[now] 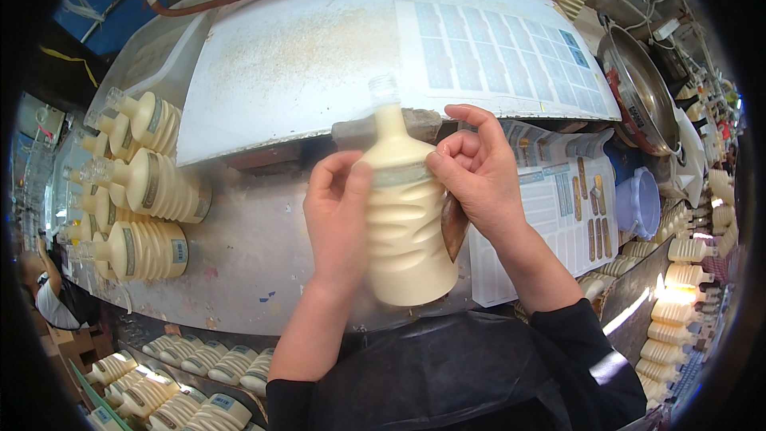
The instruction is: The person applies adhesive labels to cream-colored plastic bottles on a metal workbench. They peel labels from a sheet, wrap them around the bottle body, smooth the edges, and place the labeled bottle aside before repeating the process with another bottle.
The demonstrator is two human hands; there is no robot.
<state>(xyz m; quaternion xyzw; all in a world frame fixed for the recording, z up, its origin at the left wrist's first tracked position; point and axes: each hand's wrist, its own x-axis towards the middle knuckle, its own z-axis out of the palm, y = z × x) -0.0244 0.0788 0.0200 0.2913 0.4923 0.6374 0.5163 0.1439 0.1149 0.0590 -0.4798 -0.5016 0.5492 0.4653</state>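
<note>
Item, principal: one cream ribbed bottle, clear narrow neck, between the two hands at the near edge of the grey table, neck pointing away from the person; whether its base rested on anything could not be told.
Item: one grey-green band, lying across the bottle just below the shoulder.
Item: left hand, half curled at the bottle's left side, thumb toward the band; blurred, so firmness of hold could not be told.
Item: right hand, thumb tip at the band's right end, fingers loosely bent, one lifted clear; whether it pinched the band or only pressed it was not certain.
Item: one brown pointed piece, at the bottle's right side below the right hand; attached or hanging, unclear.
Adjacent: grey block, behind the bottle's shoulder; white board, beyond; label sheet with bronze strips, to the right; similar bottles, lying stacked at left.
Step, as judged: settling the band flat around the bottle. Next move, as judged: called for a steady hold of the body and even thumb pressure outward along the band, ends kept level, without creasing
</note>
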